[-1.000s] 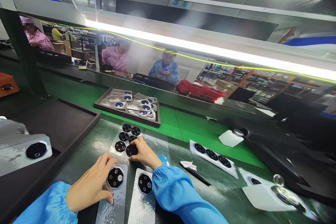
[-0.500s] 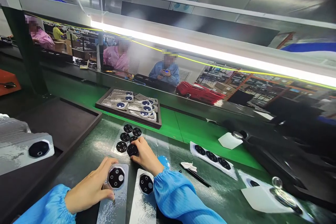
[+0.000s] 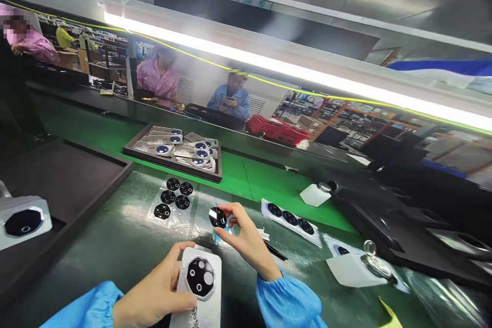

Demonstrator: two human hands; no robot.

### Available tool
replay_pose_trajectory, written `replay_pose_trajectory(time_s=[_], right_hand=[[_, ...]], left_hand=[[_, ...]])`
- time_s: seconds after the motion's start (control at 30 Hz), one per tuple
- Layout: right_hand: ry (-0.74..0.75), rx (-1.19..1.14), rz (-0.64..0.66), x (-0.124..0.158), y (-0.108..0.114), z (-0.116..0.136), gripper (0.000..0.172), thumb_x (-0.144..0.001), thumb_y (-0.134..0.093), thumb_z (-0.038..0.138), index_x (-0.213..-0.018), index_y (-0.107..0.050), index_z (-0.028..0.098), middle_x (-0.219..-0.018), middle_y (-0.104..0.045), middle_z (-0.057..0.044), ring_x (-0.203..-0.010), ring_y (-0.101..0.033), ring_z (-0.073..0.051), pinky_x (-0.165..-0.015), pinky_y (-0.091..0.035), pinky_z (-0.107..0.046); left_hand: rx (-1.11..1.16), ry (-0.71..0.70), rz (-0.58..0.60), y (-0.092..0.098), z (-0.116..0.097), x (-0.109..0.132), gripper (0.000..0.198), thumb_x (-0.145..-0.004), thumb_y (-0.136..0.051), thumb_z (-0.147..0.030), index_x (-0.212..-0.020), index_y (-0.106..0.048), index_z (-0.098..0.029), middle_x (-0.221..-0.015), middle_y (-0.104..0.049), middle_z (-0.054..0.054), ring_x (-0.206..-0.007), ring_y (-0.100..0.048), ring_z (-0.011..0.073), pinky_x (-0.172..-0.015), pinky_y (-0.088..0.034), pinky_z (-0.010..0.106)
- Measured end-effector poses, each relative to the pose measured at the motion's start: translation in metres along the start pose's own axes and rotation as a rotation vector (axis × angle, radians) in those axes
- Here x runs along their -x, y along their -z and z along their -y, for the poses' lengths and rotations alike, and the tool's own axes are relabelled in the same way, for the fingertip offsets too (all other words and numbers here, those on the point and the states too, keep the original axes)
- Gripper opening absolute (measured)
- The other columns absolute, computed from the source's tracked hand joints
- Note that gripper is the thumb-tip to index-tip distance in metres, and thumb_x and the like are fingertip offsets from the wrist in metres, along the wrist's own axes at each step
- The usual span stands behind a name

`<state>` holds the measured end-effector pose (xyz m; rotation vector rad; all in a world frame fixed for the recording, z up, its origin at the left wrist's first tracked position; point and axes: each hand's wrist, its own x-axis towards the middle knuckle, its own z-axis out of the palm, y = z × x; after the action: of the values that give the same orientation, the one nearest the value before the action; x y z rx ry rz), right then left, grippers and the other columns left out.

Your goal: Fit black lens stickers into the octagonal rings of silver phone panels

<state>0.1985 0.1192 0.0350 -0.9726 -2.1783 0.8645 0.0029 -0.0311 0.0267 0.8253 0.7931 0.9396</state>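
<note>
My left hand is closed on the edges of a silver phone back cover with a black octagonal camera plate near its top. Up and to the right, my right hand pinches a loose black camera lens cover by its edge between thumb and fingers. White glare shows on the lens cover. A clear sheet with several similar black lens covers lies to the left of it. Behind that sheet, a dark tray holds several silver back covers.
At left, a large dark tray has stacked silver covers at its near end. To the right lie a strip of black discs, a black pen-like tool and two white bottles. Co-workers sit beyond the bench.
My right hand has lifted a lens cover off the clear sheet and moved right. My left hand has taken hold of a back cover and moved right. The camera view has shifted.
</note>
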Motion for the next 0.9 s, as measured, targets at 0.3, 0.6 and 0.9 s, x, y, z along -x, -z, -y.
replay_pose_trajectory(time_s=[0.3,0.6,0.9], right_hand=[[-0.254,-0.286,-0.264,0.057,0.044,-0.061,0.045,-0.077,-0.071,0.044,-0.115,-0.063,0.023,-0.103,-0.062,-0.005,-0.077,-0.056,-0.017,-0.076,-0.051,-0.034],[-0.375,-0.589,-0.303,0.075,0.044,-0.069,0.05,-0.076,-0.074,0.05,-0.118,-0.066,0.024,-0.119,-0.066,-0.009,-0.112,-0.06,-0.028,-0.095,-0.05,-0.039],[-0.401,-0.549,-0.27,0.083,0.045,-0.078,0.051,-0.076,-0.075,0.05,-0.12,-0.066,0.027,-0.122,-0.064,-0.009,-0.112,-0.06,-0.029,-0.092,-0.053,-0.039]], left_hand=[[-0.074,0.027,-0.019,-0.043,0.019,-0.07,0.06,-0.065,-0.057,-0.006,-0.121,-0.043,-0.023,-0.088,-0.061,-0.005,-0.089,-0.06,0.0166,-0.074,-0.036,0.027],[-0.031,0.112,-0.104,-0.05,0.02,-0.088,0.059,-0.064,-0.057,-0.007,-0.119,-0.043,-0.023,-0.092,-0.064,-0.003,-0.086,-0.06,0.0156,-0.072,-0.035,0.026],[-0.029,0.171,-0.153,-0.052,0.013,-0.089,0.06,-0.063,-0.055,-0.005,-0.12,-0.046,-0.024,-0.1,-0.065,-0.002,-0.091,-0.06,0.016,-0.073,-0.036,0.025]])
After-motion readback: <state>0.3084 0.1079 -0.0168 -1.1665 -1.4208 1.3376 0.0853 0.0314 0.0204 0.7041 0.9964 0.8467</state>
